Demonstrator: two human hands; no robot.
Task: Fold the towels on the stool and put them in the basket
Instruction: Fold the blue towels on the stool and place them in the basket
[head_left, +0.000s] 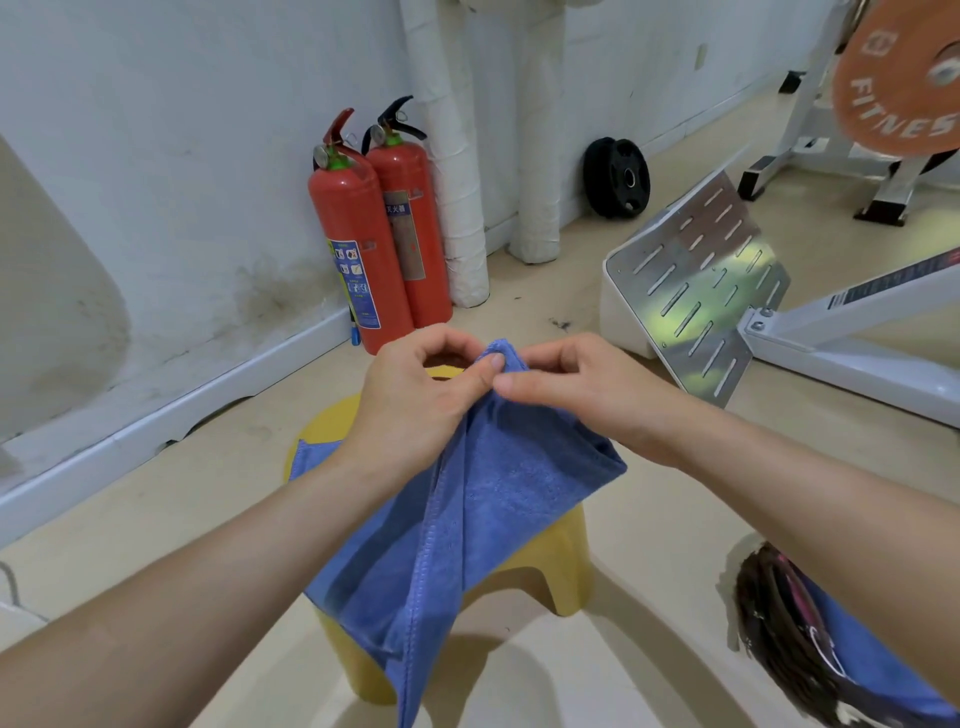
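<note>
Head view: both hands meet at the middle of the frame, held touching each other above the stool. The left hand pinches the top of the towel between thumb and forefinger. The right hand pinches the same bunched top from the other side, its thumb lying against the left thumb. The towel hangs from that pinch in a long fold, draping over the front of the stool, and its lowest corner reaches the bottom edge of the frame.

At the left of the stool seat, a strip of blue cloth shows behind the left forearm. It is probably another towel, though too much is hidden to be sure. The basket sits on the floor at the lower right, partly behind the right forearm, with a blue fold already inside it. Two extinguishers stand against the wall in the upper middle.

The towel looks like soft, light microfibre: limp, not slippery, and with no stiffness to hold a crease. It should be held by the corners or along the stitched hem, with the hands drawn apart so the edge hangs straight. A hold in mid-cloth would likely just bunch it.
</note>
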